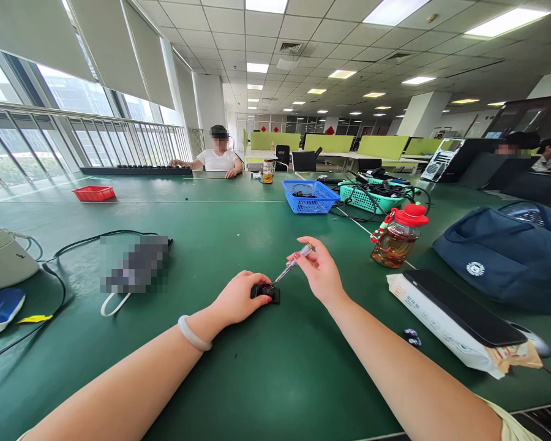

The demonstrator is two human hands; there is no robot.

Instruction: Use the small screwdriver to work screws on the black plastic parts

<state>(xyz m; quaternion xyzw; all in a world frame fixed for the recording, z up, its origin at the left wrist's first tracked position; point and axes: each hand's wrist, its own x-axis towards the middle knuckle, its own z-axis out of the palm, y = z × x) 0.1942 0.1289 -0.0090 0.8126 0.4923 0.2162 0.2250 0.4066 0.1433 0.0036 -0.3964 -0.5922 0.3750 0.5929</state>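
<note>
My left hand [239,298], with a pale bangle on the wrist, grips a small black part [270,293] and holds it down on the green table [275,373]. The part's exact kind is too small to make out. Between the thumb and fingers of my right hand [319,269] is a slim screwdriver [298,260] with a clear handle. It slants down to the left, and its tip meets the top of the black part or sits just over it; I cannot tell which.
A blue basket [311,205] and a green basket [371,202] full of cables stand ahead. To the right are a red-lidded bottle [397,245], a navy bag [500,263] and a phone [463,306] on a white packet. Across the table sits a person [218,160] near a red tray [94,195].
</note>
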